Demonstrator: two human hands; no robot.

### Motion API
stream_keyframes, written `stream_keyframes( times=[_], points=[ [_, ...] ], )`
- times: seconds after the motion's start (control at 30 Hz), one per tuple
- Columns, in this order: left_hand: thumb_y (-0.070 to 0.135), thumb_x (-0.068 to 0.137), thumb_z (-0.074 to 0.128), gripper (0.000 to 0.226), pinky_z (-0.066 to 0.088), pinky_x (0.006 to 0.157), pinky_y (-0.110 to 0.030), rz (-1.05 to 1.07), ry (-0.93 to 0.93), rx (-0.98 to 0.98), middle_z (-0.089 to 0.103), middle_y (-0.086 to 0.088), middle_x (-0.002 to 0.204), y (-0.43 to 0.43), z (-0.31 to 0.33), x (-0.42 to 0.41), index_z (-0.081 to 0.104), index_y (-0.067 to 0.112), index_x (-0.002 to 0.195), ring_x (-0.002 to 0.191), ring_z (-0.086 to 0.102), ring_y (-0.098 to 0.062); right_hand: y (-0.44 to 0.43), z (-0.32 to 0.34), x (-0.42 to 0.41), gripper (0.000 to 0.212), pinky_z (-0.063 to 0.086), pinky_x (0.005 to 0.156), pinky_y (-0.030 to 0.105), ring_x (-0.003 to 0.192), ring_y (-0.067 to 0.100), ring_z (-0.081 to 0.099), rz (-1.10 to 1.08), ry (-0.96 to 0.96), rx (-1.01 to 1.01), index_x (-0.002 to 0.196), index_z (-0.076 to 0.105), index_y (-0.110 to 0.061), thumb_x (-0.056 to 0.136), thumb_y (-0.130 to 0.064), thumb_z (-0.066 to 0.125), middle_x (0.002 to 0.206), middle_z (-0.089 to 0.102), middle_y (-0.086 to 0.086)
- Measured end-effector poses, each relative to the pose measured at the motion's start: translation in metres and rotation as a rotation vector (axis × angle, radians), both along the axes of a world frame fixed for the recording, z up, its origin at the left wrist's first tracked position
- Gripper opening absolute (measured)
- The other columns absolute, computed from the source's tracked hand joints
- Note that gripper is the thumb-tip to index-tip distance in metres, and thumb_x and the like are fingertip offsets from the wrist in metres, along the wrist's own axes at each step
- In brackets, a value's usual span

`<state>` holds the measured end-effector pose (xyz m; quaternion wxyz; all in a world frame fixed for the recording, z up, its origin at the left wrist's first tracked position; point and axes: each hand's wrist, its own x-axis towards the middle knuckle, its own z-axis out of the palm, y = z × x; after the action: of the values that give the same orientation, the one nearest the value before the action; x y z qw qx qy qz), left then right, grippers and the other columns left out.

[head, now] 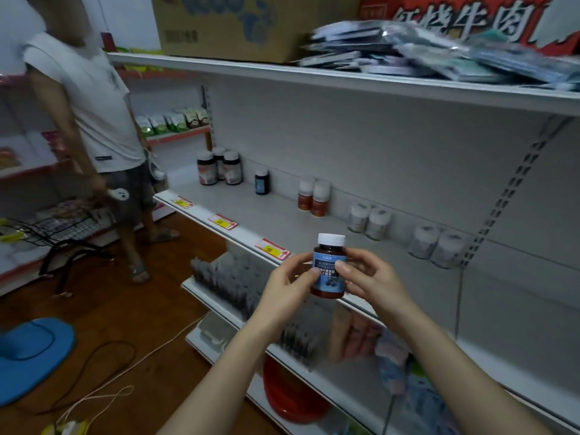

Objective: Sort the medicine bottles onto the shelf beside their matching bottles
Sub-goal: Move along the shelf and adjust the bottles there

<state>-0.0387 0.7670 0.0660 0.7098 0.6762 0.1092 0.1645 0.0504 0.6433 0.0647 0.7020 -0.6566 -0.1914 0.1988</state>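
Our own body in view: two bare forearms and both hands, left hand (pixel 290 279) and right hand (pixel 372 277). No sleeves showing up to the frame edge. No gloves, rings, watch or wristbands that we can see. Nails short and unpainted.

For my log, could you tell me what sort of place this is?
Probably a small shop: white shelves with price tags, grouped bottles, and stock cartons on top.
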Motion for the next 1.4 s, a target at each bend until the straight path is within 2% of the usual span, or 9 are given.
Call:
stream_keyframes(
  times=[0.2,0.3,0.43,0.57,0.77,0.93,1.03,1.17,1.4],
  points=[
    [0.007,0.089,0.051,0.025,0.051,0.084,-0.025,0.045,0.019,-0.049,0.065,0.006,0.095,0.072,-0.01,0.008,0.058,0.03,0.096,0.093,0.062,-0.009,0.078,-0.011,0.02,0.018,0.056,0.075,0.022,0.079,0.005,0.066,0.097,0.044,-0.004,0.096,0.059,-0.019,0.082,-0.009,0.062,0.097,0.066,0.002],
    [0.014,0.086,0.058,0.025,0.053,0.08,-0.02,0.063,0.027,0.018,0.066,-0.001,0.106,0.112,-0.017,0.023,0.058,0.024,0.109,0.101,0.062,-0.013,0.118,-0.017,0.039,0.016,0.054,0.083,0.031,0.085,0.01,0.065,0.122,0.035,-0.024,0.093,0.059,-0.022,0.081,-0.012,0.063,0.096,0.066,0.001],
    [0.016,0.081,0.065,0.04,0.052,0.071,-0.012,0.095,0.038,0.074,0.064,-0.003,0.111,0.163,-0.019,0.059,0.054,0.016,0.12,0.094,0.064,-0.005,0.173,-0.021,0.073,0.017,0.056,0.075,0.021,0.083,0.007,0.065,0.123,0.045,0.002,0.095,0.059,-0.019,0.081,-0.009,0.063,0.094,0.066,0.001],
    [0.014,0.08,0.067,0.044,0.049,0.065,-0.005,0.128,0.071,0.162,0.059,0.006,0.099,0.211,-0.012,0.102,0.051,0.016,0.121,0.083,0.059,0.002,0.221,-0.017,0.112,0.017,0.056,0.08,0.026,0.091,0.014,0.067,0.137,0.034,-0.007,0.097,0.06,-0.019,0.082,-0.012,0.063,0.098,0.068,0.002],
    [0.017,0.081,0.066,0.048,0.05,0.063,-0.006,0.113,0.104,0.2,0.059,0.001,0.099,0.27,-0.01,0.152,0.048,0.016,0.125,0.081,0.059,0.0,0.271,-0.013,0.16,0.021,0.053,0.086,0.032,0.1,0.018,0.067,0.154,0.001,-0.069,0.106,0.061,-0.019,0.085,-0.022,0.06,0.108,0.068,0.006],
    [0.007,0.079,0.066,0.047,0.049,0.062,-0.004,0.056,0.096,0.212,0.058,0.004,0.094,0.306,-0.017,0.191,0.049,0.01,0.122,0.082,0.058,-0.002,0.293,-0.01,0.184,0.016,0.052,0.083,0.025,0.091,0.007,0.067,0.14,-0.069,-0.215,0.101,0.057,-0.039,0.088,-0.03,0.055,0.098,0.07,-0.005],
    [0.004,0.077,0.068,0.044,0.052,0.067,-0.012,0.014,0.09,0.268,0.063,-0.01,0.105,0.327,-0.028,0.218,0.052,0.007,0.118,0.092,0.062,-0.019,0.308,-0.011,0.195,0.016,0.052,0.081,0.025,0.089,0.008,0.067,0.043,-0.082,-0.249,0.104,0.055,-0.037,0.089,-0.032,0.054,0.098,0.068,-0.005],
    [0.012,0.078,0.068,0.04,0.047,0.078,-0.019,-0.119,0.128,0.352,0.061,-0.003,0.11,0.355,-0.037,0.252,0.054,0.008,0.116,0.099,0.057,-0.013,0.333,-0.015,0.204,0.027,0.052,0.081,0.026,0.087,0.011,0.066,-0.162,-0.038,-0.259,0.112,0.053,-0.026,0.087,-0.034,0.057,0.098,0.067,-0.002],
    [0.015,0.083,0.063,0.042,0.044,0.09,-0.029,-0.326,0.113,0.397,0.059,-0.004,0.112,0.378,-0.057,0.286,0.051,0.014,0.123,0.105,0.056,-0.018,0.36,-0.03,0.212,0.022,0.052,0.078,0.033,0.081,0.012,0.062,-0.418,-0.073,-0.332,0.106,0.053,-0.022,0.086,-0.026,0.061,0.091,0.064,-0.002]
  ],
)
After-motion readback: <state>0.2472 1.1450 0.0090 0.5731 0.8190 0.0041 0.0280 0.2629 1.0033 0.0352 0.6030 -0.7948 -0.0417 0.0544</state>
